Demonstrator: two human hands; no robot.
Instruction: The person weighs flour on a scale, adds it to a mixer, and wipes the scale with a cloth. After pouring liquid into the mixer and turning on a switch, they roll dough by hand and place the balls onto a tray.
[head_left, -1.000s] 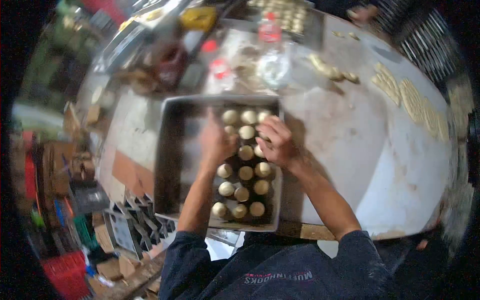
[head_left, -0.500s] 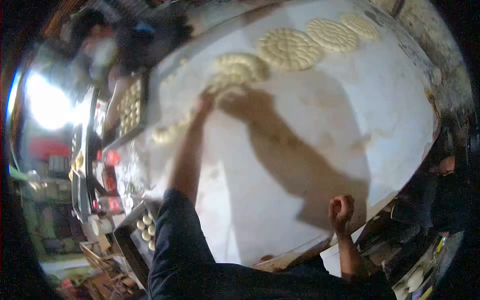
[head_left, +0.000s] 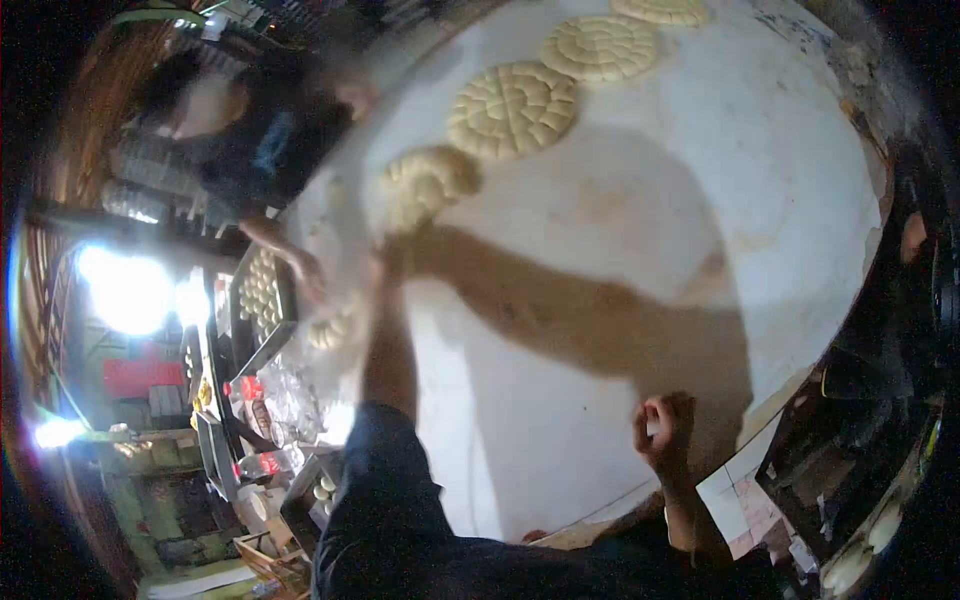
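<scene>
My left hand (head_left: pixel 386 252) reaches far out over the white table (head_left: pixel 560 440), at the near edge of a round of cut dough pieces (head_left: pixel 425 182) whose near side looks ragged. Motion smears its fingers, and whether it holds a piece I cannot make out. Close to the table's front edge, my right hand (head_left: pixel 660 432) hovers with its fingers curled into a loop; nothing shows in it. Beyond the nearest round lie more flat dough rounds scored into segments, among them a large one (head_left: pixel 512 108) and another (head_left: pixel 600 47).
Dough pieces (head_left: pixel 335 328) lie left of my forearm, near another person's hand (head_left: pixel 308 278). A tray of dough balls (head_left: pixel 262 290) stands at the left, above plastic bottles (head_left: pixel 265 463). A second tray (head_left: pixel 300 505) sits beside my left sleeve. A bright lamp (head_left: pixel 125 290) glares.
The view has swung, so the dough rounds sit further left and up. My left hand remains by the nearest round. The other person's arm now reaches toward the loose dough pieces.
</scene>
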